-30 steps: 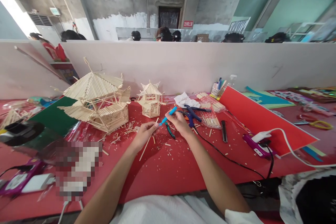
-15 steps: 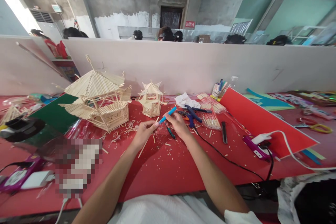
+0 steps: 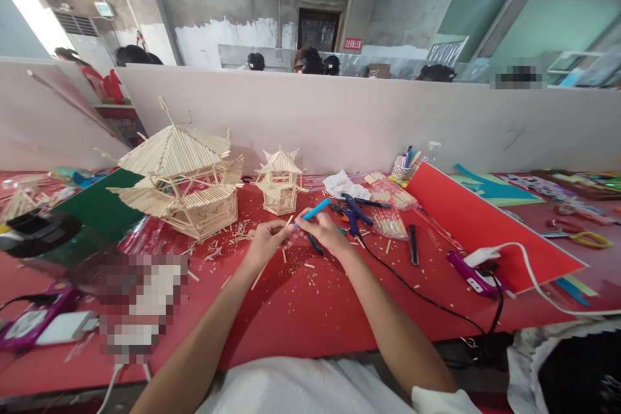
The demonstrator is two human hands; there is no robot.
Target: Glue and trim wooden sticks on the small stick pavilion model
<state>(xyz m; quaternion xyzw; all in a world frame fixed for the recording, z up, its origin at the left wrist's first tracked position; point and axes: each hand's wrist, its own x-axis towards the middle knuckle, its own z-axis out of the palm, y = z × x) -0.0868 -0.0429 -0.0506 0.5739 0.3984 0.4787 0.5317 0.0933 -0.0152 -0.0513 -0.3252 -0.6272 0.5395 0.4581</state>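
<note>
My left hand (image 3: 266, 242) is closed in a pinch on a thin wooden stick (image 3: 290, 220), whose tip shows above the fingers. My right hand (image 3: 324, 231) grips a slim blue pen-like tool (image 3: 318, 208); its upper end points away to the right, while its lower end meets the left fingertips. Whether it touches the stick is hidden by the fingers. Just beyond the hands stands a small stick pavilion (image 3: 280, 184). Farther left is a larger stick pavilion (image 3: 194, 174). Teal-handled pliers (image 3: 315, 244) lie beside my right hand, partly covered.
A blue glue gun (image 3: 356, 217) with a black cord lies right of the hands, near bagged sticks (image 3: 392, 217) and a black-handled tool (image 3: 413, 244). A red board (image 3: 490, 233) leans at the right. A bottle (image 3: 63, 246) lies left. Stick scraps litter the red table (image 3: 310, 317).
The blue tool has tilted a little and sits slightly farther right, with my right fingers nearer its lower end. My left hand keeps its pinch on the stick.
</note>
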